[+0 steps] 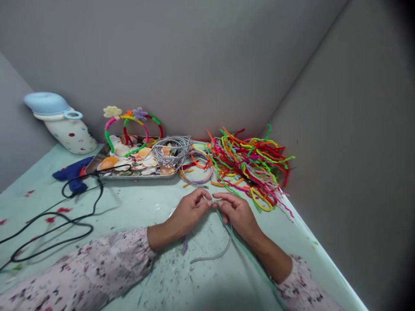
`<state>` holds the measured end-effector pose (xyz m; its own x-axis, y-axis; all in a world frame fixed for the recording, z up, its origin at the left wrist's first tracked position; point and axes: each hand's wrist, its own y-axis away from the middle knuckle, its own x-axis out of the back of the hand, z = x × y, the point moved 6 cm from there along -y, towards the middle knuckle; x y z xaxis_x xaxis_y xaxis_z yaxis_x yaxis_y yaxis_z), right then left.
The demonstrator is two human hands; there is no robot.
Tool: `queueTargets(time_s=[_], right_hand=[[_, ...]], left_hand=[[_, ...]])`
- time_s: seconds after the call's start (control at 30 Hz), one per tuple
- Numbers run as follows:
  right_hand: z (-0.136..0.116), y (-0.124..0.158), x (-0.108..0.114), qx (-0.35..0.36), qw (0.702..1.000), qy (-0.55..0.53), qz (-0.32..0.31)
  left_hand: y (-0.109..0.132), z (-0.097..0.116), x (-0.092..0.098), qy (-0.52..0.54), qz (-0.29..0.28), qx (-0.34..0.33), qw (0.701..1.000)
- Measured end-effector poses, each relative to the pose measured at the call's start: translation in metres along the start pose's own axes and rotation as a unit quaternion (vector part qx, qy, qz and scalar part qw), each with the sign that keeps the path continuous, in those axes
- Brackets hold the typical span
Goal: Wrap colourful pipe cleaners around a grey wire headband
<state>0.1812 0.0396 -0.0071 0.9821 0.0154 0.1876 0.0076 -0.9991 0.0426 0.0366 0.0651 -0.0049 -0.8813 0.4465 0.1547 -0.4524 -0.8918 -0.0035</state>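
Pale-green worktop (139,205) below; our left hand (190,211) and right hand (240,216) pinch a slim teal-green flexible strand (240,246); keep pinches close.

Two hands (191,211) (239,214), two flowered hoops (107,137) (161,129) — one tray (145,178), one bottle (69,134)

No legible text, label, brand, number or sign anywhere in view.

Fuzzy fibre, glossy metal, matt plastic.
The pipe cleaners (246,157) look fluffy, the tray (149,177) is glossy metal, the glue gun (73,170) matt plastic, the bottle (66,134) smooth plastic, the grey wire (208,259) smooth, the teal strand (247,252) matt, the sleeve (106,268) soft cloth.
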Motion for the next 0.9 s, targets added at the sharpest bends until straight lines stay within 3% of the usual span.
queueTargets(time_s=[0.33, 0.6, 0.9], right_hand=[[-0.006, 0.0034, -0.0016, 0.005, 1.0, 0.012, 0.013], [0.0012, 0.001, -0.0024, 0.0, 0.999, -0.041, 0.012], [-0.0009, 0.0031, -0.0023, 0.065, 0.998, 0.004, 0.012]], left_hand=[[0.0005, -0.0039, -0.0034, 0.065, -0.021, 0.022, 0.997], [0.0007, -0.0023, -0.004, 0.071, -0.025, 0.029, 0.997], [0.0014, 0.0009, -0.0062, 0.04, -0.041, 0.063, 0.996]])
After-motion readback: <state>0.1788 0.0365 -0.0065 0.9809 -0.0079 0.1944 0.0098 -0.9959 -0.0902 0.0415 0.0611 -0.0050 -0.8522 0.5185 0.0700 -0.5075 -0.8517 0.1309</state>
